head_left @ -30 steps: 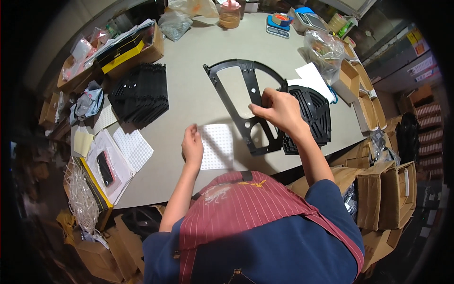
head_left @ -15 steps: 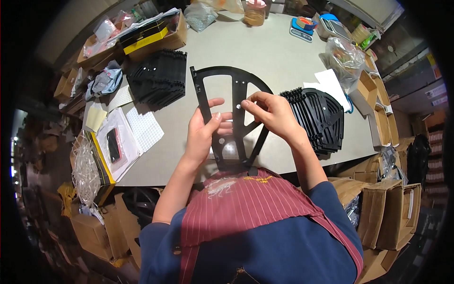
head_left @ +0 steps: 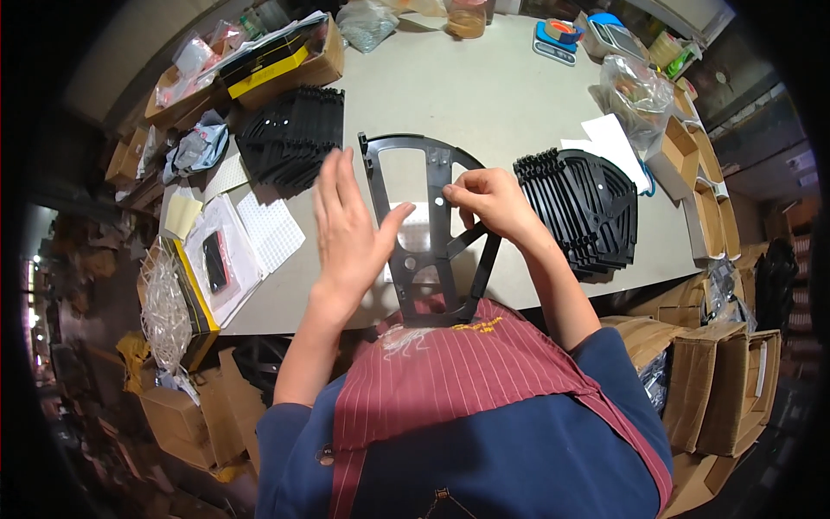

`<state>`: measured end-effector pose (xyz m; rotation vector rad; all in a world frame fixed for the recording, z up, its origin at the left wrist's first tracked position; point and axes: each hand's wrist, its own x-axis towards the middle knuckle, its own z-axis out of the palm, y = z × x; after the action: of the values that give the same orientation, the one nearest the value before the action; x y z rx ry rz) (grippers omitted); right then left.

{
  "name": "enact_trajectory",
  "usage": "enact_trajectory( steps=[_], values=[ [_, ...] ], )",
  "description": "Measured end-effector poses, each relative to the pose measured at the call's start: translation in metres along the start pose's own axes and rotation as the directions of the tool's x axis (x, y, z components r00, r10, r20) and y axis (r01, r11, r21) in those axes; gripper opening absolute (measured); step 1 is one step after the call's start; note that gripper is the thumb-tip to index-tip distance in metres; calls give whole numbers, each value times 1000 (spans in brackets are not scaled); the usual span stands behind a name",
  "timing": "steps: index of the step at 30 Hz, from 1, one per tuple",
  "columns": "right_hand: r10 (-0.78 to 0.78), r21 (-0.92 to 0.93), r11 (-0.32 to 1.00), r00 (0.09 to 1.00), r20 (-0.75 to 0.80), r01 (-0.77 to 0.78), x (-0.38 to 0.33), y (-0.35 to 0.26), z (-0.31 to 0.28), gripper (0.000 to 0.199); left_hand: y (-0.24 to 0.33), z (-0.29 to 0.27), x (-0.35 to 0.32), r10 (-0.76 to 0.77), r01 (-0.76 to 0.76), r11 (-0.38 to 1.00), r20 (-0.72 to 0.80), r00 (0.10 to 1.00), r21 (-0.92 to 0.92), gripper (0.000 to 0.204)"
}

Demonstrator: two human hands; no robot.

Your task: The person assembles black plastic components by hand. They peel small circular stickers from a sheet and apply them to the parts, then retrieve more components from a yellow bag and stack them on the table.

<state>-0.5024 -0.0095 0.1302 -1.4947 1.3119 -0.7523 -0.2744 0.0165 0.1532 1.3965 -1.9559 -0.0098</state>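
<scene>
One black frame is held tilted above the table, its lower end by the apron. The right hand appears to pinch its middle bar, fingertips beside a white dot; the left hand is spread wide, thumb over the frame's left side, contact unclear. This frame's dot looks in place already. Dots also show on the left stack and right stack, but most of their frames are covered, so how many are done cannot be told. The held frame lies on neither stack; a white sheet lies beneath it.
</scene>
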Motion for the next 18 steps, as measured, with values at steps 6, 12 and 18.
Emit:
enact_trajectory(
  steps=[6,12,18],
  values=[
    [31,72,996,978,205,-47,4,-17,-3,30,-10,-18,34,481,-528,838,271,834,139,66],
    [-19,41,999,939,342,5,6,-27,-9,23,-20,-18,71,700,-731,677,379,605,-84,42],
    [6,-84,996,918,396,30,6,-36,-7,21,-15,-13,86,639,-749,659,582,504,-74,38]
  ],
)
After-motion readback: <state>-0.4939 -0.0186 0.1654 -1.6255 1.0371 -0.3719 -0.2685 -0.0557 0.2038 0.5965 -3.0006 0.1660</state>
